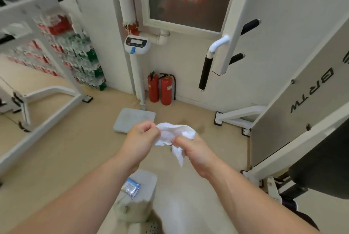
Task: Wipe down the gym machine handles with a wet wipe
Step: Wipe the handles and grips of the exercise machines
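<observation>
I see both bare hands held out in front of the body, above the beige floor (56, 158). The left hand (140, 138) pinches one edge of the white wet wipe (174, 134) between thumb and fingers, and the right hand (195, 153) closes around the other part of it, so the wipe is stretched and crumpled between the two hands, with one corner hanging down below the right thumb. The wipe is in the air and touches no machine.

The machine handles are well apart from the hands, up on the right. One long black handle (205, 72) hangs downward from a white bent tube on the white frame (232, 31), and two short black grips (250, 26) (237, 58) stick out on the other side of the same frame.

Below the left forearm, a small blue and silver wipe packet (131, 187) lies on top of a grey block (143, 203). Farther on the floor stands a grey weighing scale platform (134, 119) with its white display head (137, 43) on a pole. Just beside the pole, against the wall, two red fire extinguishers (160, 89) stand upright. On the left I see stacked packs of bottles (79, 58) behind another white machine frame (47, 112)
</observation>
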